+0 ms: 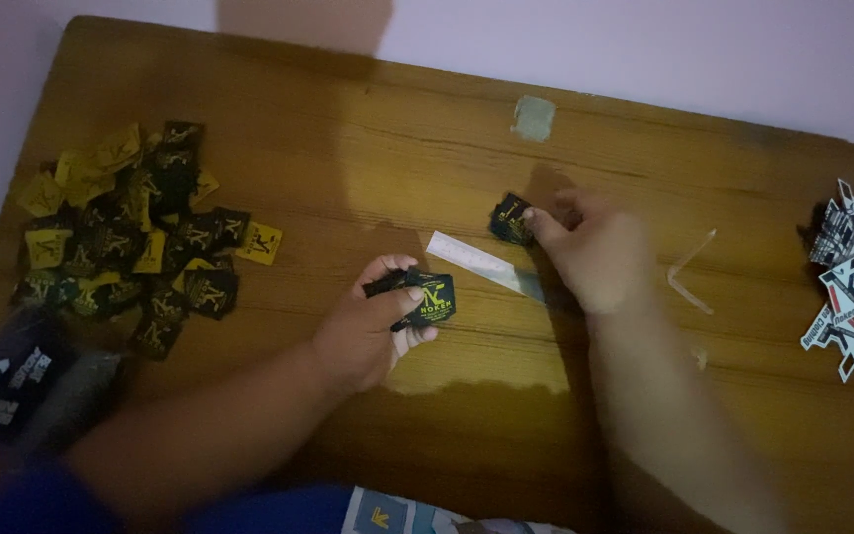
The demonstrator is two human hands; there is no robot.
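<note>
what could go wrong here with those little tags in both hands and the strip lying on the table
1. The left hand pinches a loose stack of black tags; some could slip out and scatter.
2. The right hand holds a small black tag by its edge right above the white strip, and looks blurred; it might knock the strip askew.
3. The light is dim, so black tags could get mixed with the black and yellow pile.

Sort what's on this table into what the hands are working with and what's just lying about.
In hand:
- left hand holds a small stack of black tags
- right hand pinches one black tag

Lying about:
- tag pile, far left
- white strip between the hands
- clear strip
- sticker pile, right edge
- tape patch
</note>
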